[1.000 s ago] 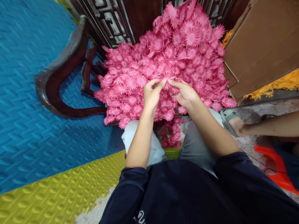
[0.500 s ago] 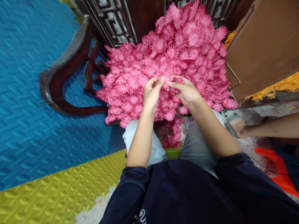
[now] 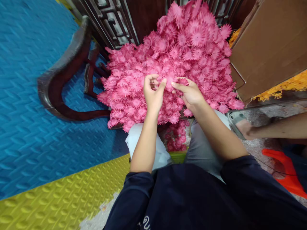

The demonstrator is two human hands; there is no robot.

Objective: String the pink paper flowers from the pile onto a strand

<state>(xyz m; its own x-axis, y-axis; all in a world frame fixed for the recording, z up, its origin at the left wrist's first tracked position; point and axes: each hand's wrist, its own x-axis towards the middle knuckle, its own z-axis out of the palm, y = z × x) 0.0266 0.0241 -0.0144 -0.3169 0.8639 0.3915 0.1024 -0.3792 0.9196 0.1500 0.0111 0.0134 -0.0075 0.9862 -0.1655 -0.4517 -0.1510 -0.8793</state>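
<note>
From where I stand, the person's right hand (image 3: 190, 93) is near the centre of the frame, thumb and forefinger drawn close together at the edge of a bright pink, round, thin-petalled flower (image 3: 170, 77). It seems to be a light pinch, though pink against pink makes the exact grip hard to read. The left hand (image 3: 153, 92) is just left of it, fingers loosely curled and well parted from the thumb, with nothing that I can see in its grasp; its thumb tip comes up just beside the petals.

The flower is between the two hands, above a broad heap of matching pink flowers (image 3: 203, 64) that fills the upper middle of the frame. That likeness is the first worry, I'd say: if the pinch slackened, the flower could drop and be lost among the rest. Held by one edge only, thin petals might also crease or tear under a hard tug.

The heap runs right up to the person's knees, so a nudge of a leg could send loose ones down. More pink pieces (image 3: 176, 135) lie below, between the legs, at lower centre, where a shifting foot could crush them.
</note>
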